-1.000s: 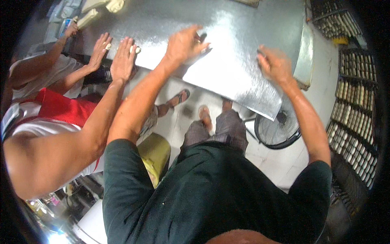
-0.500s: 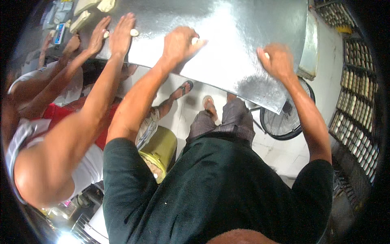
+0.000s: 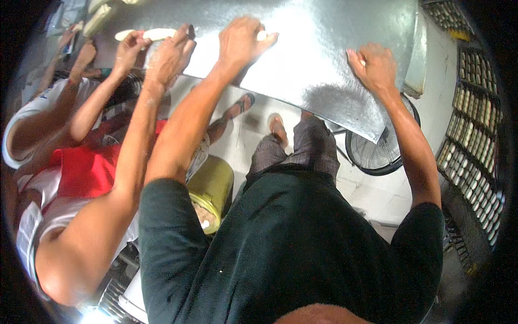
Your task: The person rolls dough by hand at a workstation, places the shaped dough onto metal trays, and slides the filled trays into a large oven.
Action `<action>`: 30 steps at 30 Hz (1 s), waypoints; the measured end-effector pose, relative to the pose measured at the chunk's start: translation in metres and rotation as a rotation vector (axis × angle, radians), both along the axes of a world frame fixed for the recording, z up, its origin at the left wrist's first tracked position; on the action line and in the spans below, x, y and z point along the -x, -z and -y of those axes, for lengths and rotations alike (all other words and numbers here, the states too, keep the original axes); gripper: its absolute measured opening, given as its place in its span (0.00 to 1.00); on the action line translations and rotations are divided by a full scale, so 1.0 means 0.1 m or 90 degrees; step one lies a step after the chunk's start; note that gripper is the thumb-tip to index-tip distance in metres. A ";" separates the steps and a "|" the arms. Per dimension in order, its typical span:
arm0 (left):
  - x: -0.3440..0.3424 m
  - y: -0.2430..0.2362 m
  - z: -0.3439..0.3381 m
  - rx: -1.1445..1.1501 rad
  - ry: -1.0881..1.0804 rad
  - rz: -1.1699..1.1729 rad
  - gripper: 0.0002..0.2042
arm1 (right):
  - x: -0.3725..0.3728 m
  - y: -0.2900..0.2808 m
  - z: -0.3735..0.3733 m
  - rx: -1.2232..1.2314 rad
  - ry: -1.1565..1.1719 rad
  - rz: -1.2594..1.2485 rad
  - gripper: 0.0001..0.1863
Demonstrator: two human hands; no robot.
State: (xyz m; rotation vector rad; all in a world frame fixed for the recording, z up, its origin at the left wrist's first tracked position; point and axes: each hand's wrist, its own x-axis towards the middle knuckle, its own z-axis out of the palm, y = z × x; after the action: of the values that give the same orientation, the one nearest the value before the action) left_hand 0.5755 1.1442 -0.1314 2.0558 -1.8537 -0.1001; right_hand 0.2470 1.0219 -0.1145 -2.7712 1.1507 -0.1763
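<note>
My left hand (image 3: 240,39) is closed low over the shiny metal table (image 3: 302,59), fingers curled. Beside its thumb a small pale dough piece (image 3: 262,35) peeks out. Farther right, near the table's corner, my right hand (image 3: 376,66) is curled as well. A bit of pale dough (image 3: 362,62) shows between its thumb and fingers; the rest is hidden by the hand. To my left, a co-worker's two hands (image 3: 171,54) hold a long flat strip of dough (image 3: 158,34) above the table.
Larger dough slabs (image 3: 97,20) lie at the table's far left. A round fan (image 3: 372,151) stands below the right corner. Racked trays with rows of shaped dough (image 3: 469,178) line the right side. A yellow bucket (image 3: 213,181) stands by my left side, close to the co-workers.
Both my hands have shifted slightly away from me, still curled over their dough. The co-worker's hands, flat on small dough pieces before, now hold a stretched strip.
</note>
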 end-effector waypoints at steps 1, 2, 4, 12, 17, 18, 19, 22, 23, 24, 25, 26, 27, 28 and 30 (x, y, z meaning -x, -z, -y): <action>-0.02 0.04 0.11 0.020 0.018 0.010 0.21 | -0.03 0.09 0.07 0.022 -0.012 0.068 0.22; -0.03 0.08 0.21 0.041 0.035 0.021 0.21 | -0.04 0.18 0.13 0.045 -0.025 0.136 0.22; -0.15 0.17 0.33 0.111 0.114 0.088 0.19 | -0.10 0.39 0.19 0.075 -0.047 0.260 0.21; 0.24 -0.02 -0.15 0.077 -0.015 0.004 0.23 | 0.20 0.18 -0.20 0.112 -0.067 0.243 0.20; -0.08 0.12 0.39 0.104 0.076 0.076 0.17 | -0.05 0.36 0.18 0.129 -0.051 0.162 0.18; -0.13 0.11 0.47 0.095 0.088 0.082 0.17 | -0.09 0.34 0.24 0.121 -0.050 0.150 0.18; -0.14 0.07 0.50 0.089 0.098 0.089 0.17 | -0.10 0.29 0.26 0.116 -0.050 0.140 0.18; 0.07 0.06 0.15 0.156 0.058 0.113 0.20 | -0.07 0.21 -0.03 0.158 -0.033 0.159 0.20; 0.11 0.07 0.08 0.214 0.043 0.108 0.22 | -0.01 0.15 -0.11 0.165 -0.061 0.178 0.21; 0.14 0.04 -0.03 0.262 0.085 0.081 0.23 | 0.07 0.14 -0.22 0.163 -0.084 0.196 0.23; 0.14 0.01 -0.06 0.201 0.061 0.053 0.23 | 0.12 0.13 -0.25 0.158 -0.108 0.213 0.24; 0.14 -0.01 -0.07 0.140 0.038 0.024 0.23 | 0.17 0.16 -0.16 0.083 -0.081 0.219 0.22; 0.18 -0.08 -0.07 0.066 0.019 -0.011 0.23 | 0.14 0.19 -0.12 0.076 -0.059 0.184 0.21; 0.13 -0.10 0.04 -0.026 -0.015 -0.017 0.23 | 0.07 0.18 -0.05 0.069 -0.047 0.147 0.20; 0.13 0.06 0.04 0.023 0.041 0.013 0.23 | 0.02 0.25 0.02 0.114 -0.075 0.160 0.19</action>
State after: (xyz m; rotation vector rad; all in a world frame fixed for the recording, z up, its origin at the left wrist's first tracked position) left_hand 0.5622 1.1404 -0.1376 1.9797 -1.9207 -0.0619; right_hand 0.2450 1.0201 -0.1393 -2.8514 0.9492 -0.6230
